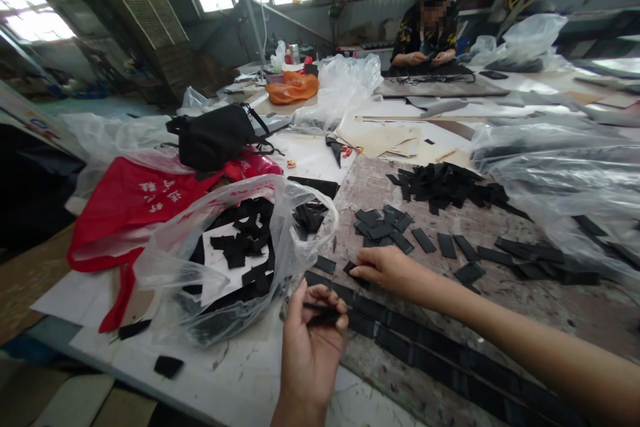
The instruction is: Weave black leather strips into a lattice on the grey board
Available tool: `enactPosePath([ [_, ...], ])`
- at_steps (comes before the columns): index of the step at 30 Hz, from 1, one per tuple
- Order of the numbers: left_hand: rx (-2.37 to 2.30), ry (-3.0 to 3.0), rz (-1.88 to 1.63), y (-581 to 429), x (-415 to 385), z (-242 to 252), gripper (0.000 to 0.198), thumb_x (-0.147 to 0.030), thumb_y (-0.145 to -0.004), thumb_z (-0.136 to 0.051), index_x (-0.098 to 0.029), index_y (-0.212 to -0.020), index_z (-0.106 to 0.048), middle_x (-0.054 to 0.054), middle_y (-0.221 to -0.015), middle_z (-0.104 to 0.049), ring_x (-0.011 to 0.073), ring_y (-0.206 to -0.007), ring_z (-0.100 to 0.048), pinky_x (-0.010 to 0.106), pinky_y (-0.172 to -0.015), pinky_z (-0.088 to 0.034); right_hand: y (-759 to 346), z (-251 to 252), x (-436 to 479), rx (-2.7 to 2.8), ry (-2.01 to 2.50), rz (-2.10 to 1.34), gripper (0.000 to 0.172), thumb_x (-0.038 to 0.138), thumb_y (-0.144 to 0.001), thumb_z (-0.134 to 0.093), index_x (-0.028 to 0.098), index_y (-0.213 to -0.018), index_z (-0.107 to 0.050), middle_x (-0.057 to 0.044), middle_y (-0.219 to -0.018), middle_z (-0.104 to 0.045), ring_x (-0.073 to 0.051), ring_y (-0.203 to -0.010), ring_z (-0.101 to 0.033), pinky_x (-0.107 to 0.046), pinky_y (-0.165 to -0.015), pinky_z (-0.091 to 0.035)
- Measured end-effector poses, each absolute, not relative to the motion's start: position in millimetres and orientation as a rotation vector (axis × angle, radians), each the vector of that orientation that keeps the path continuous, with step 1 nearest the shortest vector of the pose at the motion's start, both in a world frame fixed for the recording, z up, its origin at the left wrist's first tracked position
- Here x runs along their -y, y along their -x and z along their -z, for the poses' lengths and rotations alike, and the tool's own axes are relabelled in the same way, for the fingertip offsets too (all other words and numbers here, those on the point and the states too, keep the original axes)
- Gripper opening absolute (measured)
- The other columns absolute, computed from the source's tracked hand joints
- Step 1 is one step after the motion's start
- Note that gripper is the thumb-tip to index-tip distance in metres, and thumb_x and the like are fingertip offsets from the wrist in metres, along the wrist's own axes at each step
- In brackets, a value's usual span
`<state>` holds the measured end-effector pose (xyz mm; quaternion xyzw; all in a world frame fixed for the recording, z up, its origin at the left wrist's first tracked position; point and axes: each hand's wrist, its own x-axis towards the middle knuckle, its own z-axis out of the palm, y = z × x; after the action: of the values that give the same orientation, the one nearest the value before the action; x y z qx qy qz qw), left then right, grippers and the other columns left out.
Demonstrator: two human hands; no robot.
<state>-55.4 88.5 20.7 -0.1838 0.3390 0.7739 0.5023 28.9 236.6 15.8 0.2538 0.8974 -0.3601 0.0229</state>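
My left hand (316,333), palm up with curled fingers, holds a black strip (320,313) near the board's left edge. Just beyond it, my right hand (380,265) pinches a small black piece (356,273) at the surface of the mottled board (367,190). Long black strips (425,340), seemingly made of pieces laid end to end, run in rows from beside my hands toward the lower right. Loose black rectangles (424,240) lie past my right hand, some overlapping in a small pile (383,225). Farther back sits a larger heap of black pieces (445,185).
Left of my hands stands an open clear plastic bag (220,330) with black scraps inside. Behind it are a red bag (125,227) and a black bag (215,137). Clear plastic (540,153) covers dark material at right. Across the table sits another person (425,33), hands together.
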Motion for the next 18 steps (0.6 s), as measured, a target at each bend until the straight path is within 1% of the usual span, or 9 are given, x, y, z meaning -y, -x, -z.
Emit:
enactPosePath([
  [3, -0.847, 0.434, -1.859, 56, -79, -18, 0.032, -0.025, -0.085, -0.049, -0.01, -0.06, -0.062, 0.006, -0.057, -0.058, 0.014, -0.053, -0.056, 0.019, -0.041, -0.04, -19, -14, -243, -2.8, -0.737, 0.986, 0.025, 0.03, -0.085, -0.055, 0.016, -0.063, -0.054, 0.001, -0.058, -0.051, -0.011, -0.055, -0.045, -0.021, -0.051, -0.027],
  [7, -0.873, 0.416, -1.829, 53, -76, -16, 0.035, -0.025, -0.086, -0.046, -0.01, -0.058, -0.061, 0.005, -0.055, -0.056, 0.0138, -0.051, -0.056, 0.019, -0.04, -0.04, -10, -18, -248, -2.779, -0.577, 0.853, 0.026, 0.036, -0.086, -0.054, 0.017, -0.07, -0.061, 0.0, -0.061, -0.057, -0.013, -0.057, -0.052, -0.021, -0.048, -0.027],
  [10, -0.891, 0.445, -1.819, 50, -80, -18, 0.038, -0.026, -0.088, -0.044, -0.01, -0.057, -0.06, 0.005, -0.054, -0.056, 0.0132, -0.049, -0.056, 0.018, -0.039, -0.042, -5, -23, -248, -2.762, -0.533, 0.673, 0.022, 0.037, -0.085, -0.056, 0.019, -0.077, -0.065, -0.003, -0.067, -0.063, -0.016, -0.065, -0.059, -0.021, -0.049, -0.029],
  [15, -0.959, 0.518, -1.815, 47, -88, -25, 0.036, -0.028, -0.09, -0.044, -0.008, -0.066, -0.062, 0.008, -0.061, -0.062, 0.0142, -0.057, -0.062, 0.02, -0.05, -0.052, -5, -31, -240, -2.767, -0.617, 0.362, 0.024, 0.039, -0.084, -0.059, 0.016, -0.082, -0.066, -0.011, -0.081, -0.067, -0.023, -0.077, -0.063, -0.024, -0.057, -0.04],
  [18, -0.975, 0.509, -1.818, 45, -91, -27, 0.031, -0.03, -0.088, -0.048, -0.006, -0.074, -0.063, 0.011, -0.068, -0.065, 0.0158, -0.062, -0.064, 0.022, -0.055, -0.055, -16, -38, -231, -2.915, -0.646, 0.299, 0.024, 0.035, -0.089, -0.053, 0.013, -0.088, -0.063, -0.012, -0.088, -0.065, -0.023, -0.079, -0.062, -0.026, -0.062, -0.042],
])
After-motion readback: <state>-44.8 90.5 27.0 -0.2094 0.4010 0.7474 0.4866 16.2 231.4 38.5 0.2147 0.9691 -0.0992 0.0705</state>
